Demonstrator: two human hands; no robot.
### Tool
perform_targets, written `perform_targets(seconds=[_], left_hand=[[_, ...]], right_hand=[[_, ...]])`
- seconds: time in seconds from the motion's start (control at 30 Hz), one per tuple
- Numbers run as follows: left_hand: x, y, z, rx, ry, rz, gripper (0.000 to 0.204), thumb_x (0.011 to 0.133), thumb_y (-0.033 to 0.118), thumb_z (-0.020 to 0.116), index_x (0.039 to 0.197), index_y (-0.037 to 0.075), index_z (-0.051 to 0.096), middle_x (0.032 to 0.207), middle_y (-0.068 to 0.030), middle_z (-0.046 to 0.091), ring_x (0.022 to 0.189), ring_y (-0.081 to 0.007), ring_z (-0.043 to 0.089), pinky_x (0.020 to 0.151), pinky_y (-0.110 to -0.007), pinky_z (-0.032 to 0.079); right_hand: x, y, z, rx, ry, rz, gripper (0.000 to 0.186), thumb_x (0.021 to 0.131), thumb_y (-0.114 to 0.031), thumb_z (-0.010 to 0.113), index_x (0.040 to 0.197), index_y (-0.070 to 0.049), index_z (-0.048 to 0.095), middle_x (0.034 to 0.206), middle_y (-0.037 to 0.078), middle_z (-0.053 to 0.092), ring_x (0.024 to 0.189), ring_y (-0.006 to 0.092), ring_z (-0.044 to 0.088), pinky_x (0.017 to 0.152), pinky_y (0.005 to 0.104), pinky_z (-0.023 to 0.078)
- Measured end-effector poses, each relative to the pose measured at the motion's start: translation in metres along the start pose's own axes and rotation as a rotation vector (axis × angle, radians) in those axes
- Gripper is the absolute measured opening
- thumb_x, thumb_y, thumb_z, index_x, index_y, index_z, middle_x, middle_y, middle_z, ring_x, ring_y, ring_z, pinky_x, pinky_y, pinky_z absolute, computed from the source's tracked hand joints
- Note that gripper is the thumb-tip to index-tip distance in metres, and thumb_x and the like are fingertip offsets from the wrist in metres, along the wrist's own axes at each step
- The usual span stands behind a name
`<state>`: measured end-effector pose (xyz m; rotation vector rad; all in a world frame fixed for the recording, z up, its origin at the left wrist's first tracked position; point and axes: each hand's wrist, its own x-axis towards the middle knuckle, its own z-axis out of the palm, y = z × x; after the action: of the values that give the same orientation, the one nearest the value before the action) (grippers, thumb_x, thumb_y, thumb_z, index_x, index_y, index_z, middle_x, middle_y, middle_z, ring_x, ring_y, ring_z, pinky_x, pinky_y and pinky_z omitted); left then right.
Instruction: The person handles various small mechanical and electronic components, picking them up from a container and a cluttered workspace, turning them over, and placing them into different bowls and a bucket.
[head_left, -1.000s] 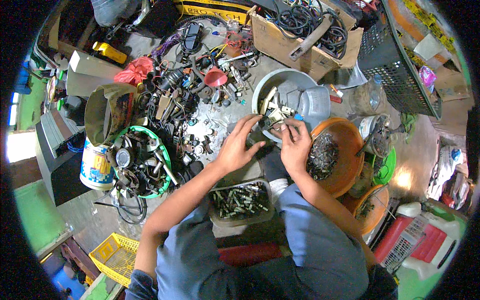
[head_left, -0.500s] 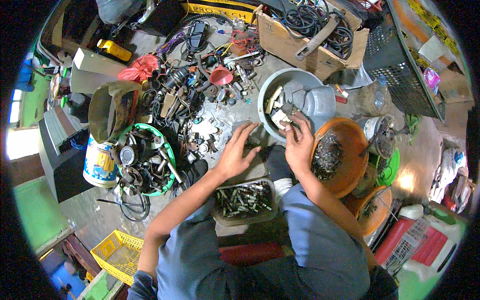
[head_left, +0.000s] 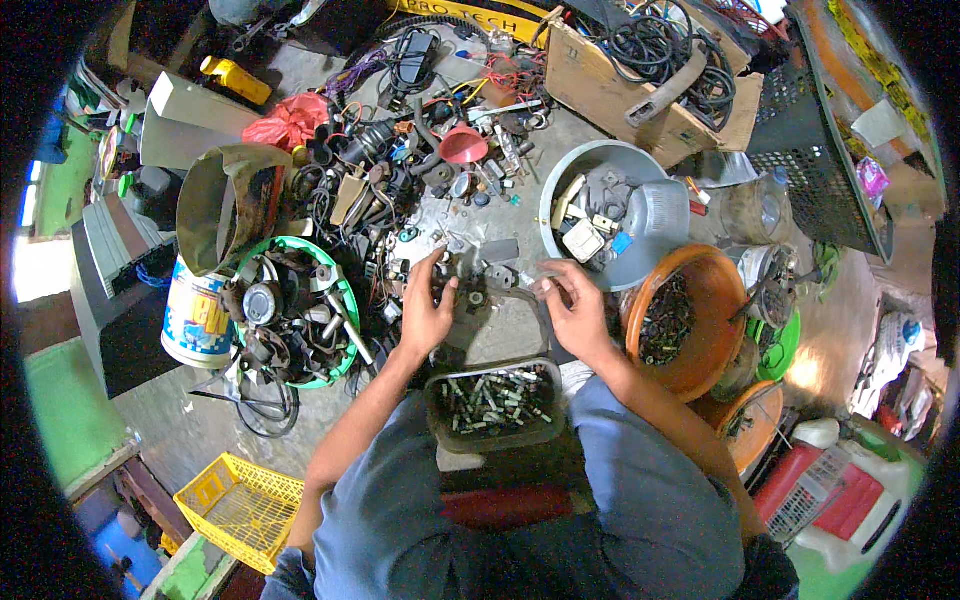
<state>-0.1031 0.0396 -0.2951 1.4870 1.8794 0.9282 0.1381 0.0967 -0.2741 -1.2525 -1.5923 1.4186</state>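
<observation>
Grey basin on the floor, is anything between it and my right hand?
Nothing visible: your right hand is by the near rim of the grey basin, with the orange bowl off to the right.

Head-worn fisheye view, looking steeply down over a rectangular tub (head_left: 505, 441) of small parts
The left camera of the pair faces down and forward from above the wearer's legs (head_left: 650, 450), which loom nearest, around and below the tub. The left hand (head_left: 428, 318) and right hand (head_left: 578, 315) fall just beyond it, close to the lens; the wide reach takes in a cardboard box (head_left: 590, 95) well beyond it and a yellow crate (head_left: 222, 538) to its left.
</observation>
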Motion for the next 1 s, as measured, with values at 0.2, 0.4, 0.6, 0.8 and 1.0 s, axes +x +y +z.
perform_targets(seconds=[0.2, 0.4, 0.6, 0.8, 1.0], left_hand=[[-0.003, -0.008, 0.008, -0.034, -0.081, -0.053, 0.042, 0.088, 0.006, 0.067, 0.128, 0.003, 0.056, 0.12, -0.0216, 0.06, 0.112, -0.0407, 0.058, 0.097, -0.043, 0.047], [-0.003, -0.008, 0.017, -0.105, -0.13, -0.015, 0.038, 0.086, 0.005, 0.068, 0.123, 0.002, 0.061, 0.115, -0.0211, 0.063, 0.107, -0.0417, 0.061, 0.093, -0.044, 0.05], [-0.001, -0.02, 0.022, -0.092, -0.218, -0.049, 0.033, 0.087, 0.008, 0.067, 0.118, 0.0, 0.063, 0.114, -0.0214, 0.064, 0.108, -0.0407, 0.061, 0.094, -0.043, 0.049], [-0.003, -0.029, 0.022, -0.106, -0.217, -0.097, 0.019, 0.088, 0.009, 0.068, 0.104, -0.001, 0.066, 0.098, -0.0226, 0.068, 0.094, -0.04, 0.065, 0.085, -0.043, 0.051], [0.003, -0.012, 0.009, -0.167, -0.12, -0.224, 0.016, 0.093, 0.015, 0.066, 0.098, 0.0, 0.062, 0.085, -0.0214, 0.067, 0.078, -0.0407, 0.066, 0.071, -0.042, 0.051]], right_hand=[[0.006, -0.001, 0.011, -0.264, -0.12, 0.025, 0.032, 0.091, -0.002, 0.065, 0.122, -0.004, 0.06, 0.112, 0.011, 0.063, 0.096, 0.0213, 0.066, 0.083, 0.0322, 0.052], [0.007, 0.013, 0.024, -0.37, -0.336, 0.08, 0.051, 0.088, -0.009, 0.071, 0.136, -0.008, 0.054, 0.125, 0.018, 0.053, 0.12, 0.031, 0.055, 0.097, 0.0374, 0.05], [0.015, 0.026, 0.033, -0.341, -0.395, 0.216, 0.047, 0.091, -0.011, 0.068, 0.136, -0.004, 0.055, 0.125, 0.02, 0.061, 0.11, 0.0307, 0.063, 0.093, 0.037, 0.051], [0.022, 0.021, 0.038, -0.392, -0.331, 0.228, 0.031, 0.091, -0.013, 0.069, 0.119, -0.001, 0.066, 0.108, 0.016, 0.072, 0.096, 0.0261, 0.07, 0.086, 0.0352, 0.053], [0.027, -0.004, 0.033, -0.345, -0.246, 0.182, 0.023, 0.089, -0.013, 0.071, 0.108, -0.002, 0.071, 0.104, 0.015, 0.073, 0.092, 0.0268, 0.072, 0.08, 0.0342, 0.054]])
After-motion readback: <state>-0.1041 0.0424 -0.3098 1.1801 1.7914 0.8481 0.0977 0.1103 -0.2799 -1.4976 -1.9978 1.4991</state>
